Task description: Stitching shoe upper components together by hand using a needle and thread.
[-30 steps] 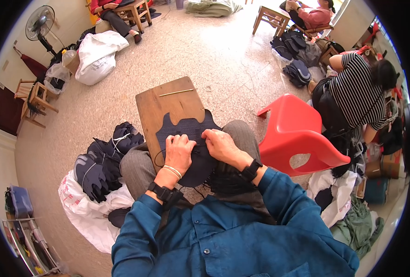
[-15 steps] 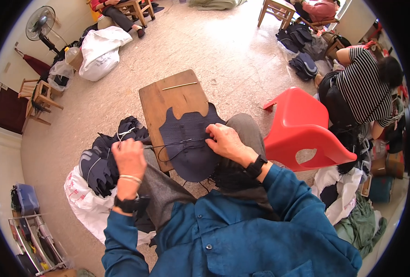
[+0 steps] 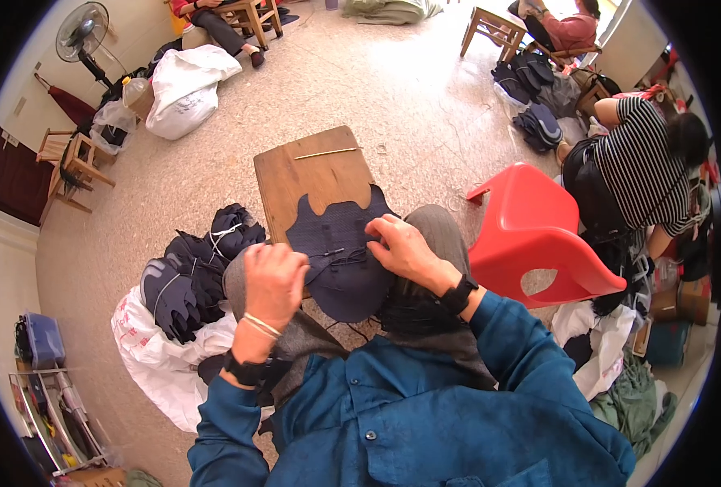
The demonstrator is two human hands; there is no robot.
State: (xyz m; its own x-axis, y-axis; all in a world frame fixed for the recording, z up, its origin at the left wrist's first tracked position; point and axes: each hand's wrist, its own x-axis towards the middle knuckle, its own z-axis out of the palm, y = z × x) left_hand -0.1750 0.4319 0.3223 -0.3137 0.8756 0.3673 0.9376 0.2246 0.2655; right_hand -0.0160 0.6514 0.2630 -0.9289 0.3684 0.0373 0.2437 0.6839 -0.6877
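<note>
A dark navy shoe upper [image 3: 336,219] with scalloped far corners rests between my knees, its far part over the wooden stool. Thin black cord [image 3: 346,258] lies in loose loops across its middle. My left hand [image 3: 273,282] is closed by the upper's left edge, where the cord runs toward its fingers; their tips are partly hidden. At the right edge, my right hand [image 3: 405,250] has its thumb and fingers bent together near the cord's other end. Whatever they pinch is too small to make out.
A thin stick-like tool [image 3: 325,152] lies on the wooden stool [image 3: 279,183]. Bundled dark uppers [image 3: 174,292] and a white sack [image 3: 133,349] are at my left. A red plastic chair [image 3: 531,211] stands right, with a person in stripes [image 3: 632,166] bent over beyond it.
My left hand has moved right, from beside the bundles to the upper's left edge. The cord, stretched leftward before, now lies slacker. My right hand has barely moved.
</note>
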